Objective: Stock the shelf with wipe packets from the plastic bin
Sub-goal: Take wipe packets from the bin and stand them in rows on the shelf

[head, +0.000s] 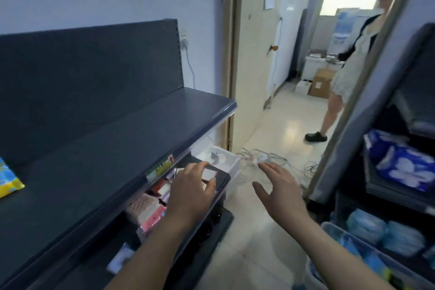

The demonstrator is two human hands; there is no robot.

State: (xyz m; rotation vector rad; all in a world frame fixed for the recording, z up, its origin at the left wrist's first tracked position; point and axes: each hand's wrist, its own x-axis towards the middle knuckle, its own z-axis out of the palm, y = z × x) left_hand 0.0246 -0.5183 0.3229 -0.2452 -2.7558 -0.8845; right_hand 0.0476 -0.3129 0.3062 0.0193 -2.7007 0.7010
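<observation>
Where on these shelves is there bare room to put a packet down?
The dark top shelf is bare from the yellow-and-blue packet at its left to its right end by the doorway. The shelf below is crowded with pink and red boxes, where the left hand reaches. The right hand hangs open over floor.

- Dark top shelf point(113, 139): one yellow-and-blue packet point(8, 180) lies at its left end.
- Lower shelf point(221, 181) beneath: pink and red boxes point(153, 216), packed together.
- Pale tiled floor point(254, 254): a white box point(231, 165) and tangled cables point(270, 158) by the doorway.

Head-worn camera looks forward and down, near the shelf point(131, 139).
</observation>
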